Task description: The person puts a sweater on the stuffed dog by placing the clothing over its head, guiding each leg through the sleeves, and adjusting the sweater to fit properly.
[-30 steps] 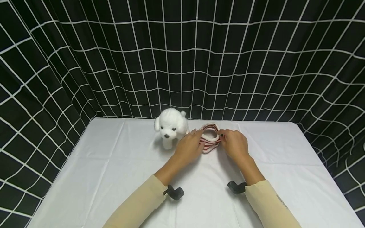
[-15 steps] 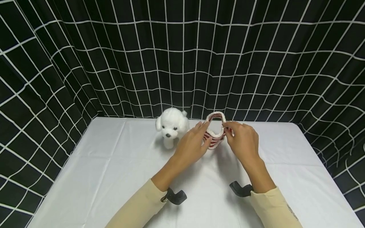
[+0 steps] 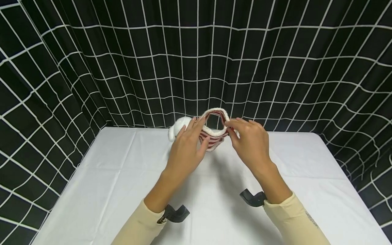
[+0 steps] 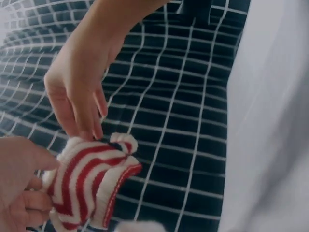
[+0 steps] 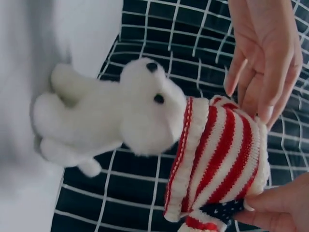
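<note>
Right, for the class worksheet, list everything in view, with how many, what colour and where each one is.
toy dog: 1, white with dark eyes and nose, standing on the table
knitted garment: 1, red and white stripes with a navy patch, held up at the dog's head
tablecloth: 1, white, over the table
grid curtain: count unclear, black with white lines, behind and beside the table
wrist fittings: 2, black, one at each wrist
sleeves: 2, cream, one per forearm
left hand: 1, holding the garment's left side
right hand: 1, pinching its right edge

Apparently a studio booth: grid-patterned curtains (image 3: 211, 68).
</note>
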`<act>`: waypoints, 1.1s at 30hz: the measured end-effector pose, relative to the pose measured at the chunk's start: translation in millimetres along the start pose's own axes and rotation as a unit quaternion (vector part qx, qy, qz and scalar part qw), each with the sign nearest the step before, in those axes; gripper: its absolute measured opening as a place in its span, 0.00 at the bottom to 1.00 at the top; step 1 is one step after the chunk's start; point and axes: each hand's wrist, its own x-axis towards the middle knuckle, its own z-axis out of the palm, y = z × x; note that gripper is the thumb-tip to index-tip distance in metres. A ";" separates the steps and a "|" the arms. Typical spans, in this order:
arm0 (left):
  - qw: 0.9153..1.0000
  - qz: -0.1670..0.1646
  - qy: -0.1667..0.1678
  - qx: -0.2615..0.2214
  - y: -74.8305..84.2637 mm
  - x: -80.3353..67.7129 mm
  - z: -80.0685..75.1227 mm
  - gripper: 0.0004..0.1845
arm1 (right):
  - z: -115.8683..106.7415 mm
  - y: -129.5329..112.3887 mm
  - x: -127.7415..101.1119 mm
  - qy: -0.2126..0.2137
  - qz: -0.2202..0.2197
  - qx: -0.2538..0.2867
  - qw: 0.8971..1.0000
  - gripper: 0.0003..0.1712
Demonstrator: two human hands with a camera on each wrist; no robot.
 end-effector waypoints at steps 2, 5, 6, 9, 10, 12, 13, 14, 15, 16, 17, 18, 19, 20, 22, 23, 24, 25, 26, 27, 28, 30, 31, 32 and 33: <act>1.000 -0.007 0.012 -0.010 -7.6 -2.3 -5.2 0.31 | 4.6 -4.9 5.7 -0.003 -0.010 0.003 1.000 0.09; 0.999 -0.011 0.028 -0.022 -18.0 -4.6 -11.3 0.30 | 11.5 -11.0 13.9 -0.008 -0.016 0.009 1.000 0.09; 0.999 -0.013 0.032 -0.024 -20.8 -5.2 -13.3 0.30 | 13.4 -12.9 16.4 -0.011 -0.017 0.011 1.000 0.10; 0.999 -0.016 0.042 -0.022 -27.1 -5.8 -19.8 0.30 | 18.5 -18.4 23.5 -0.022 -0.019 0.014 0.999 0.09; 0.999 -0.019 0.045 -0.024 -28.7 -5.7 -22.1 0.30 | 19.8 -20.4 25.9 -0.026 -0.019 0.014 0.999 0.09; 0.998 -0.022 0.052 -0.021 -31.8 -4.9 -26.5 0.29 | 22.2 -24.0 30.7 -0.032 -0.019 0.015 0.999 0.09; 0.998 -0.025 0.055 -0.019 -33.5 -4.4 -28.3 0.29 | 23.4 -25.8 33.1 -0.034 -0.018 0.013 0.999 0.09; 0.998 -0.027 0.058 -0.017 -35.2 -3.9 -29.8 0.29 | 24.7 -27.6 35.3 -0.036 -0.018 0.012 0.999 0.09; 0.998 -0.031 0.059 -0.013 -36.8 -3.6 -31.1 0.28 | 26.0 -29.3 37.5 -0.038 -0.018 0.013 0.999 0.09; 0.998 -0.036 0.060 -0.006 -38.8 -3.4 -31.8 0.28 | 27.6 -30.7 39.4 -0.041 -0.019 0.013 0.999 0.09; 0.997 -0.041 0.060 -0.001 -41.0 -3.4 -32.0 0.28 | 29.8 -31.8 41.0 -0.044 -0.019 0.013 0.999 0.08; 0.997 -0.046 0.060 0.003 -43.3 -3.6 -31.8 0.28 | 32.0 -32.6 42.3 -0.049 -0.019 0.013 0.999 0.08; 0.997 -0.050 0.058 0.006 -45.8 -3.9 -31.1 0.28 | 34.9 -32.8 43.3 -0.055 -0.019 0.016 0.998 0.08; 0.997 -0.055 0.056 0.007 -48.0 -4.4 -30.1 0.28 | 37.9 -32.6 43.9 -0.062 -0.019 0.020 0.998 0.08; 0.997 -0.063 0.054 0.009 -53.1 -5.6 -26.9 0.28 | 42.9 -31.4 43.5 -0.077 -0.020 0.036 0.996 0.10; 0.996 -0.066 0.052 0.010 -55.7 -6.5 -25.0 0.29 | 45.0 -30.2 42.4 -0.083 -0.020 0.046 0.995 0.11; 0.996 -0.068 0.051 0.011 -58.0 -7.3 -23.1 0.29 | 46.9 -28.7 40.8 -0.085 -0.020 0.059 0.994 0.13; 0.996 -0.071 0.050 0.012 -60.2 -8.0 -21.3 0.29 | 48.7 -26.9 38.7 -0.078 -0.020 0.076 0.994 0.15; 0.996 -0.072 0.052 0.014 -62.2 -8.8 -19.6 0.29 | 49.3 -25.4 36.0 -0.064 -0.017 0.093 0.993 0.16; 0.996 -0.073 0.054 0.017 -64.0 -9.5 -18.2 0.29 | 50.1 -23.7 32.6 -0.041 -0.011 0.109 0.993 0.17; 0.995 -0.074 0.057 0.019 -65.6 -9.9 -17.1 0.29 | 51.0 -22.2 28.5 -0.011 -0.003 0.124 0.992 0.16; 0.995 -0.075 0.062 0.023 -67.9 -10.5 -15.9 0.29 | 52.9 -19.6 18.7 0.050 0.022 0.145 0.988 0.10; 0.995 -0.076 0.064 0.024 -68.6 -10.7 -15.7 0.29 | 53.9 -18.9 13.3 0.070 0.039 0.153 0.985 0.07; 0.995 -0.075 0.066 0.025 -69.3 -10.7 -15.6 0.29 | 55.5 -18.5 7.8 0.075 0.059 0.158 0.983 0.06; 0.995 -0.077 0.066 0.026 -69.9 -10.9 -15.8 0.29 | 58.6 -17.9 2.8 0.064 0.081 0.166 0.981 0.06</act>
